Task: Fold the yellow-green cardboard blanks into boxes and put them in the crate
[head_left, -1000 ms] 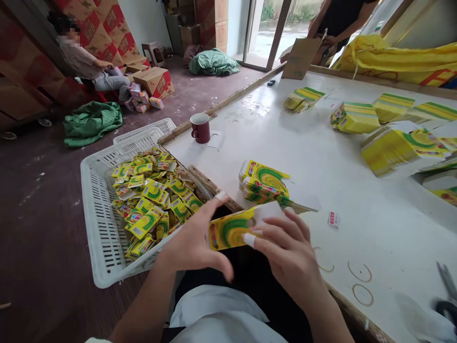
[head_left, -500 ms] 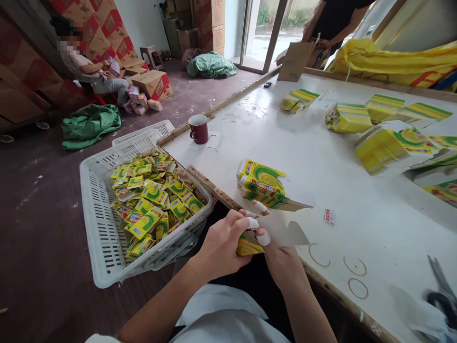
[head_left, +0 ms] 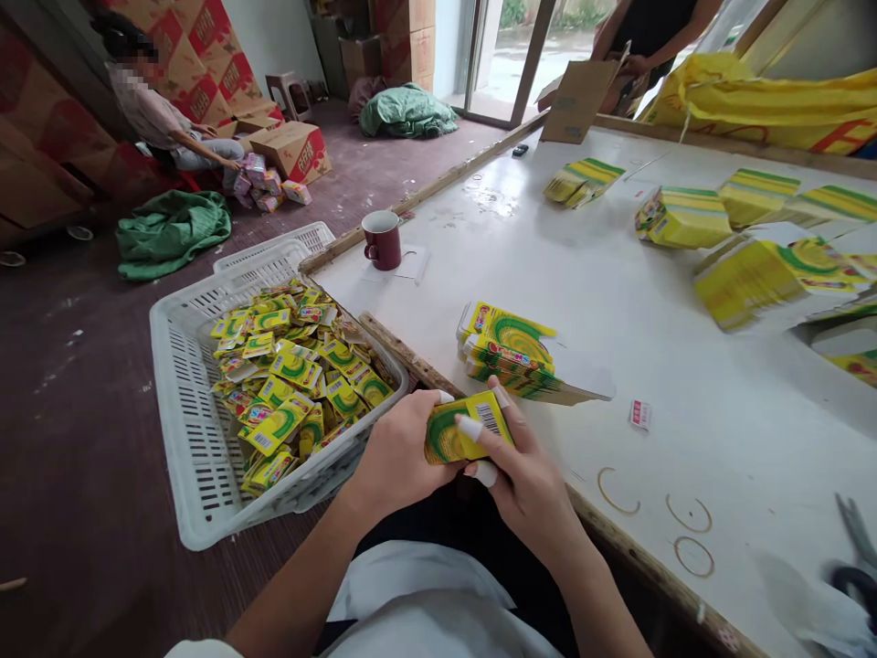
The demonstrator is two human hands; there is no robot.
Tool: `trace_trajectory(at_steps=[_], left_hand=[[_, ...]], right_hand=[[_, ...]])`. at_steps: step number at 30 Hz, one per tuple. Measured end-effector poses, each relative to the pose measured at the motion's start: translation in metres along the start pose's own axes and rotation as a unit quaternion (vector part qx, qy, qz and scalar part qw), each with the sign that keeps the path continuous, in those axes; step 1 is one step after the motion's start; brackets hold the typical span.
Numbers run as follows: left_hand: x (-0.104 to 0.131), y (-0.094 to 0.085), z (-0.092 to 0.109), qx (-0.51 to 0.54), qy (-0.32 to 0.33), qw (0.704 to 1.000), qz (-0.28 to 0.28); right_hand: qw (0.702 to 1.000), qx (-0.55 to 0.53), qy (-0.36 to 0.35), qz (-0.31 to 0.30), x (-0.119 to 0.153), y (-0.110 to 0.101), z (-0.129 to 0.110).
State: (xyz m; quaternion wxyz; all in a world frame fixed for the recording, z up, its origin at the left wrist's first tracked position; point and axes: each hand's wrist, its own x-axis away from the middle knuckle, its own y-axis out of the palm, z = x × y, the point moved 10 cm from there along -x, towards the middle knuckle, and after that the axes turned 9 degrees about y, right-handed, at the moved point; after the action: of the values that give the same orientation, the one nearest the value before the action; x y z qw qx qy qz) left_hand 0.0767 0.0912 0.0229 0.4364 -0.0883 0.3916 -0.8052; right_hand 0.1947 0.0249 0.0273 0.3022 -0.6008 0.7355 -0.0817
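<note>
Between my hands, just off the table's near edge, is a small yellow and green carton [head_left: 452, 434] with a barcode on its upper face. My left hand [head_left: 397, 452] is closed around its left end. My right hand [head_left: 524, 466], white tape on its fingertips, grips the barcode end with fingers on top and along the far side. Right behind on the table lies a stack of flat yellow cartons [head_left: 511, 347], white flaps pointing right. To my left a white plastic basket [head_left: 171, 411] holds many folded yellow cartons [head_left: 284, 425].
On the white table [head_left: 548, 265] are a maroon mug [head_left: 382, 247], several carton stacks [head_left: 685, 219], rubber bands [head_left: 693, 556], a red label [head_left: 640, 415] and scissors [head_left: 856, 548]. One person [head_left: 157, 110] sits far left; another [head_left: 658, 46] stands beyond the table.
The carton's pale open flap no longer shows; its printed barcode face is turned up. My right hand has shifted its fingers over that end. The seated person's arm has lowered toward the pink packs.
</note>
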Motion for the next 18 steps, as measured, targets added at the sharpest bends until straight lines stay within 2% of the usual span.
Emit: trace_trajectory(at_steps=[3,7,10,13,16,18], left_hand=[[-0.003,-0.008,-0.001,0.014,-0.023,0.999,-0.018],[-0.009,-0.010,0.009,0.014,0.004,0.999,-0.046],[-0.009,-0.013,0.013,-0.004,0.008,1.000,-0.022],[-0.006,-0.015,0.012,-0.004,0.000,1.000,0.003],[-0.002,-0.014,0.007,0.019,-0.013,1.000,-0.006],[-0.001,-0.012,0.002,0.033,-0.022,0.999,-0.028]], right_hand=[[0.999,0.023,-0.003,-0.042,-0.003,0.000,0.003],[0.995,0.020,-0.024,-0.093,-0.006,-0.004,-0.001],[0.998,0.033,-0.013,-0.059,-0.006,-0.004,-0.004],[0.999,0.033,0.000,-0.033,-0.002,0.005,-0.006],[0.999,0.024,-0.005,-0.029,0.000,0.010,-0.005],[0.999,0.019,-0.018,-0.047,-0.002,0.007,-0.003]])
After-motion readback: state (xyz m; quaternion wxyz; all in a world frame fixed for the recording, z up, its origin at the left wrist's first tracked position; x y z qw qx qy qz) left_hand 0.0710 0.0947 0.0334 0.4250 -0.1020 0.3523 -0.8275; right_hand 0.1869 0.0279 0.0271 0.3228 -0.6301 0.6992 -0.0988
